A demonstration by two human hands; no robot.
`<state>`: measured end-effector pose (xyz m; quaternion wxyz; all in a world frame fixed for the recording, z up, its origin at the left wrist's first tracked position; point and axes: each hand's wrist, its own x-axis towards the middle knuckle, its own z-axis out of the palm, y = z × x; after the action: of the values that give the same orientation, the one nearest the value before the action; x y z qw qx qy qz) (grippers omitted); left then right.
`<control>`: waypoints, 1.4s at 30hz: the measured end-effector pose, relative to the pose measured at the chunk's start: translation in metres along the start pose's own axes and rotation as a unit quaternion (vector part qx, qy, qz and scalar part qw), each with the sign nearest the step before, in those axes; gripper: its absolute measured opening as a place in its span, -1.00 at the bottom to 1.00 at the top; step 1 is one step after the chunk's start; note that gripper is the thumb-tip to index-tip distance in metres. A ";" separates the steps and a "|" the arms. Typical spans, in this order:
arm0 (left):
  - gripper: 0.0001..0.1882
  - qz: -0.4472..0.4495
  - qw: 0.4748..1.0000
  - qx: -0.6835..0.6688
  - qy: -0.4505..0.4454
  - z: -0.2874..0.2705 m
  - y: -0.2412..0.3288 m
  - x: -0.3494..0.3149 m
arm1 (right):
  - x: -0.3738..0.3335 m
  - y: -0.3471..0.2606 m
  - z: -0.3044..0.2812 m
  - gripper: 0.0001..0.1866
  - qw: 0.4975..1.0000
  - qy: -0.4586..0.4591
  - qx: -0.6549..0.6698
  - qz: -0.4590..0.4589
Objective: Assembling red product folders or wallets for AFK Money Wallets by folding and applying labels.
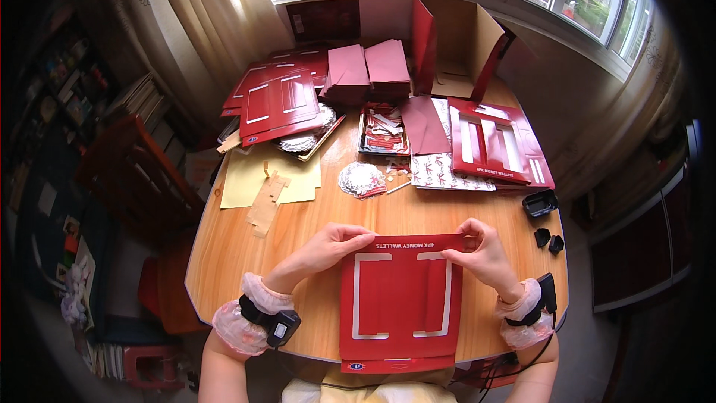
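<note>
A: What's in hand?

B: Red card (pixel 401 295), lower centre of frame, bottom end reaching past the table's (pixel 224 254) near edge

A: Grip?

B: Left hand (pixel 322 251) pinches the card's top left corner between thumb and fingers. Right hand (pixel 486 255) pinches near the top right corner, thumb on the front by a white bracket shape

A: Next out?

B: Mid-frame: heap of white pieces (pixel 361 177), just below a black tray (pixel 385 154) of red and white scraps. Yellow sheets (pixel 302 179) left of the heap

A: Further?

B: Pink stacks (pixel 347 67) top centre, open carton (pixel 451 33) right of them. Black container (pixel 539 204) at right, on the table
</note>
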<state>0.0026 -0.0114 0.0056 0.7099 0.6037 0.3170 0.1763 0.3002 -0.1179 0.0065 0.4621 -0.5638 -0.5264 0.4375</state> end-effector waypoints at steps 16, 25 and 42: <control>-0.72 0.008 1.000 -0.009 -0.024 -0.001 -0.010 0.004 | -0.010 -0.024 0.006 -0.78 0.990 -0.067 -0.126 0.012; -0.74 0.028 0.999 0.022 -0.020 -0.004 -0.016 0.004 | -0.010 -0.024 0.011 -0.72 0.970 0.000 -0.235 -0.060; -0.75 -0.043 0.992 -0.117 -0.010 -0.005 -0.006 0.002 | -0.005 -0.017 0.002 -0.73 0.970 0.088 -0.200 -0.110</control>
<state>-0.0002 -0.0079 -0.0005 0.7861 0.5036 0.3127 0.1750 0.2947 -0.1224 0.0228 0.4297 -0.6201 -0.6190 0.2184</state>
